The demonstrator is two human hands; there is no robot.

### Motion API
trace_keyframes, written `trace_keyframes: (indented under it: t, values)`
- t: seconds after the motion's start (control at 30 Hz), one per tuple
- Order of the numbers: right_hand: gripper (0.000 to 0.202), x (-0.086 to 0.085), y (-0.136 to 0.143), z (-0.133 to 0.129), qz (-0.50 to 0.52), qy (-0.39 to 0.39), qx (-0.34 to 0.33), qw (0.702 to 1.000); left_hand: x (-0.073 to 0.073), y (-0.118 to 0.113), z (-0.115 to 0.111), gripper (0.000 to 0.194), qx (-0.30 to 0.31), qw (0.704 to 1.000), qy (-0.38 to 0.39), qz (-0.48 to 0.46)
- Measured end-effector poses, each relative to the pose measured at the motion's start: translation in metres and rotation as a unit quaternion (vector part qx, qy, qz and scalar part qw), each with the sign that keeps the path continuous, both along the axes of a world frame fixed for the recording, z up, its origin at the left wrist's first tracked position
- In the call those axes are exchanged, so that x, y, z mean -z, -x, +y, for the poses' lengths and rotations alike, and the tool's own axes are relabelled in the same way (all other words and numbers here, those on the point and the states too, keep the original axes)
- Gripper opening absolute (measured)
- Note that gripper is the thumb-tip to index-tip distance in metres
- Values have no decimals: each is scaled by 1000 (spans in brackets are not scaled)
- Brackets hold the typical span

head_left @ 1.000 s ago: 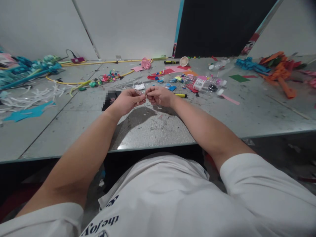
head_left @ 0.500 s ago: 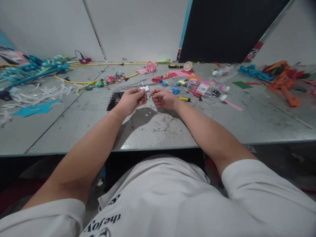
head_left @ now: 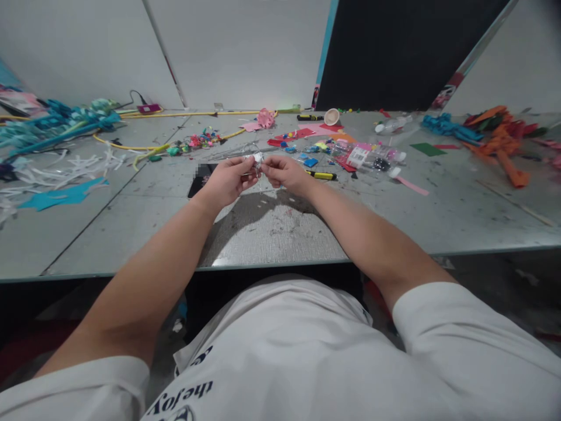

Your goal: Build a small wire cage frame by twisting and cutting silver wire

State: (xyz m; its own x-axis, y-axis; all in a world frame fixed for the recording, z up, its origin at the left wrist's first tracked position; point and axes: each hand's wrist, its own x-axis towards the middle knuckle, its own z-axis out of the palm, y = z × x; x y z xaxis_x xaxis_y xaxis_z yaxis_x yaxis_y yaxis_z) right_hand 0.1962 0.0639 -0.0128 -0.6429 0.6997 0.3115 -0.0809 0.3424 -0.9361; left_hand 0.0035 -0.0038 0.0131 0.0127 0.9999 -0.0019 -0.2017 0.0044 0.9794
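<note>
In the head view, a small clear and white object (head_left: 258,158) is held between the two hands, above the middle of the grey table (head_left: 272,240). It is pinched by the thumb and the fingers of the left hand (head_left: 234,180), and the fingers of this hand are curled. By the right hand (head_left: 284,173) the same object is gripped from the other side, with the thumb and the fingertips closed together. The exact form of the object is too small to be told, but thin shiny parts are seen around it.

Just beside the left hand, a dark flat item (head_left: 200,180) is seen on the table, partly hidden by a blurred patch. A yellow and black tool (head_left: 322,175) is laid just beyond the right wrist. Behind the hands, small blue pieces (head_left: 311,162), red paper (head_left: 291,138) and a pink ruffled piece (head_left: 265,118) are spread. Near the wall, a pale round cup (head_left: 332,116) is placed. To the right, clear bottles (head_left: 358,156) are laid on their sides, and farther away an orange bundle (head_left: 502,143) is seen. To the left, white strips (head_left: 79,169) are scattered beside a blue sheet (head_left: 63,194).
</note>
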Motion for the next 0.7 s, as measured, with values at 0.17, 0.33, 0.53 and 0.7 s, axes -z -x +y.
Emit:
trace_keyframes:
  t: [0.17, 0.33, 0.53, 0.7]
  values:
    - [30, -3, -2, -4, -22, -131, 54, 990, -1, 3, 0, 29, -2, 1000, 16, 15]
    - [13, -7, -2, -11, -52, -226, 71, 970, -1, 0, 1, 24, -9, 1000, 6, 4]
    - [15, -7, 2, -12, -62, -285, 89, 952, -1, 2, 3, 27, -18, 1000, 8, 11]
    - [14, -7, 5, -15, -46, -302, 117, 945, -1, 4, 5, 37, -22, 1000, 10, 19]
